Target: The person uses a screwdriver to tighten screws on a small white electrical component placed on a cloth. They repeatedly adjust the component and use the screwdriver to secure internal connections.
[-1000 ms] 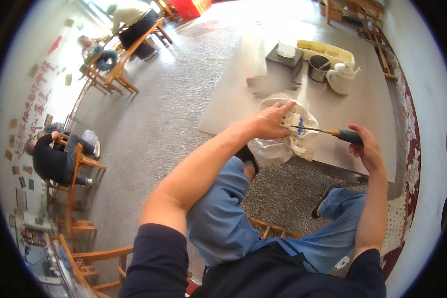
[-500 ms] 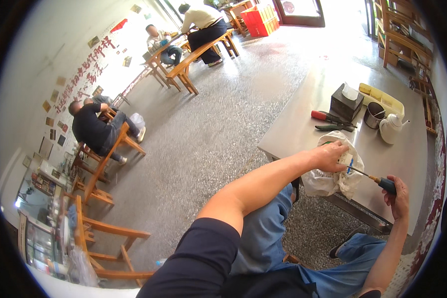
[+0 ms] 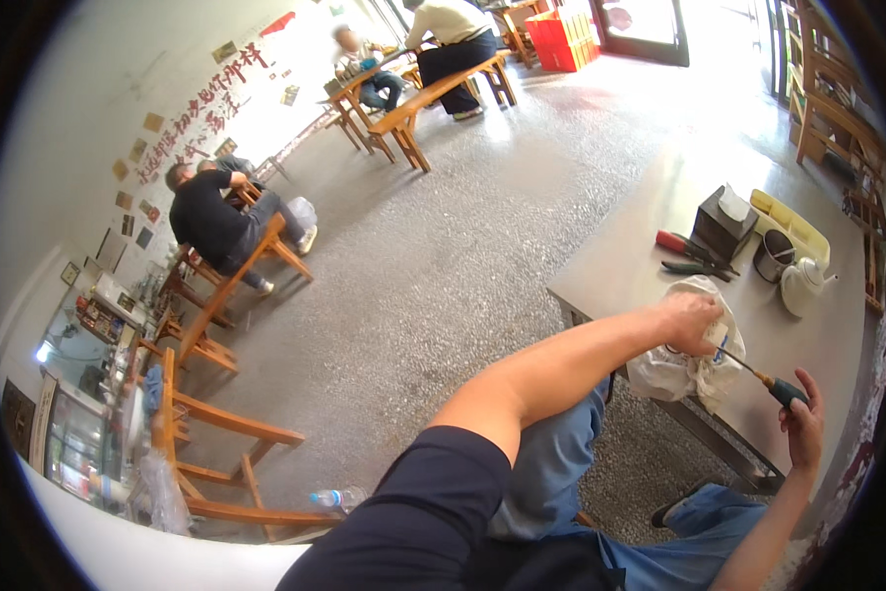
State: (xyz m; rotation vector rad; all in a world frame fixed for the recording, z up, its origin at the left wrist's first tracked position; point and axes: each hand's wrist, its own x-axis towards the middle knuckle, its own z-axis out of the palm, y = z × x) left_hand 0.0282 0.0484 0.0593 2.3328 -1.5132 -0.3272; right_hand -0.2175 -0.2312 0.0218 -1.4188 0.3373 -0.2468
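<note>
My left hand reaches across to the near edge of the metal-topped table, its fingers bent down over a crumpled white bag. A small pale piece shows just beside my fingers; the hand covers much of it, and I cannot tell whether they are closed around it. My right hand holds the screwdriver by its dark green handle, rather loosely, with some fingers raised off it. The thin shaft points left, toward the pale piece and my left fingers, but whether the tip touches anything is too small to see.

Beyond the bag lie a red-handled tool and, close to it, a dark green-handled tool. Behind them stands a dark tissue box, with a metal cup, a white teapot and a yellow tray to its right. Off to my left, a person in black sits on a wooden bench, and a clear bottle is near my left sleeve
</note>
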